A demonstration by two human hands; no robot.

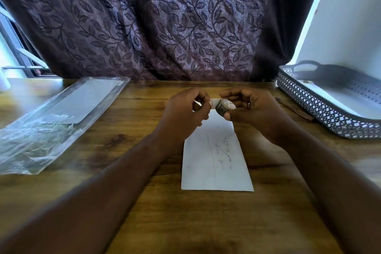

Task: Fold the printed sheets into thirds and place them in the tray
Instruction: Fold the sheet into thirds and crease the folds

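A folded white sheet (216, 156) with handwriting and a drawn line lies on the wooden table (123, 134), lengthwise in front of me. Above its far end my right hand (251, 109) holds a small patterned tape roll (223, 107). My left hand (185, 109) pinches the roll's white loose end (212, 103) right beside it. Both hands hover just over the sheet's far edge, which they partly hide. The grey lattice tray (321, 107) sits at the right, with something white lying inside it.
A clear plastic sleeve (61, 113) holding white paper lies at the left of the table. A dark leaf-patterned curtain (156, 22) hangs along the far edge. A thin dark stick (296, 111) lies beside the tray. A white wall rises behind the tray.
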